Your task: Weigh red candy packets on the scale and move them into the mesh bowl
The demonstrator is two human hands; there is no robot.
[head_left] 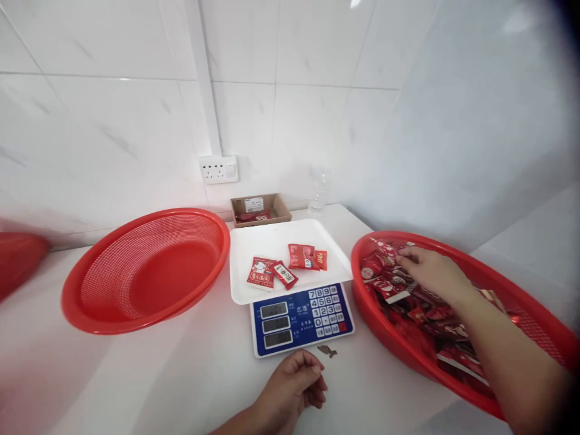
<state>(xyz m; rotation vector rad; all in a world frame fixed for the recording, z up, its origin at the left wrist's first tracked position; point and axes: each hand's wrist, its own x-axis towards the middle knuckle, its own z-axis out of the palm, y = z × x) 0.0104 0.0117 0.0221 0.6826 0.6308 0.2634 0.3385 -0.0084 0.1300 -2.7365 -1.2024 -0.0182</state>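
Note:
My right hand point(428, 269) reaches into a red plastic basket point(378, 329) heaped with red snack packets point(419, 287). Its fingertips are pinched on a red and white packet point(385, 249) at the far left end of the heap. Close to the scale's front edge, my left hand point(296, 383) rests with fingers loosely curled and nothing visible in them. A blue and white digital scale point(294, 344) bears a white tray point(244, 241). On that tray lie a square red packet point(261, 273), a small bar-shaped packet point(285, 275) and a larger red packet point(301, 256) overlapping an orange-red one point(321, 260).
To the left stands a second red basket point(190, 308), with its bare bottom showing. Behind the tray is a cardboard box point(283, 212) with red packets, beside a clear plastic bottle point(318, 193). A small brown scrap point(327, 351) lies before the scale. A tiled wall point(290, 121) closes the back.

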